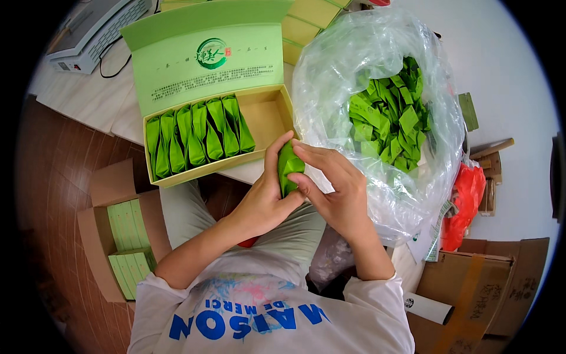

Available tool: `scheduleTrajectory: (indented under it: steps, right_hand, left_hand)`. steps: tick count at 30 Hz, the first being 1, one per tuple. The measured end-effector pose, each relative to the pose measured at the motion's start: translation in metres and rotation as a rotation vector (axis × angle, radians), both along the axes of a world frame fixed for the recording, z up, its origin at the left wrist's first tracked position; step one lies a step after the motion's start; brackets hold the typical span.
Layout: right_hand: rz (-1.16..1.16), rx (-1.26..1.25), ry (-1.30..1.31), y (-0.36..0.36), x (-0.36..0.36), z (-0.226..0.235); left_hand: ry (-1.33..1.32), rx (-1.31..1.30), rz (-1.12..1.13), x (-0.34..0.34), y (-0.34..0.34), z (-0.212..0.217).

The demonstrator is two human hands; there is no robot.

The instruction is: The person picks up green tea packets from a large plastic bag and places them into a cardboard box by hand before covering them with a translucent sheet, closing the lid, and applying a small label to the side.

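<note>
Between both hands, above my lap, is a small green packet [289, 167]. My left hand [265, 197] is closed round its left side, fingers along its far edge. My right hand [337, 186] grips it from the right with thumb and fingers. Just beyond the hands, an open pale-green gift box [276, 112] stands on the table with its lid raised. Several green packets [197, 134] stand upright in a row in its left part; the right part shows bare cardboard. To the right, a large clear plastic bag [321, 76] holds a heap of loose green packets [392, 115].
On the floor at left, an open brown carton [94, 253] holds several pale-green boxes [130, 242]. A grey-white machine [94, 44] with a black cable sits at the far left. A red plastic bag [463, 206] and brown cartons [471, 295] are at right.
</note>
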State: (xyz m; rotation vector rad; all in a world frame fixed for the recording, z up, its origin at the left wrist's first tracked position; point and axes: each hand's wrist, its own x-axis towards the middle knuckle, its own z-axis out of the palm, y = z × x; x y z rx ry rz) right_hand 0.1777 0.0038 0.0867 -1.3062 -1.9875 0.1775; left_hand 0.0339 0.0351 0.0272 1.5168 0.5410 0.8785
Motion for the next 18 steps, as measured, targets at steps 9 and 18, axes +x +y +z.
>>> scheduleTrajectory:
  steps: [9,18]
  right_hand:
    - [-0.091,-0.065,0.07,0.0,0.004,-0.002]
    - [-0.129,-0.061,-0.194,0.0,-0.004,-0.016]
  left_hand:
    - [0.032,0.084,0.064,0.004,0.002,-0.017]
    - [0.237,0.18,0.313,0.002,-0.006,-0.007]
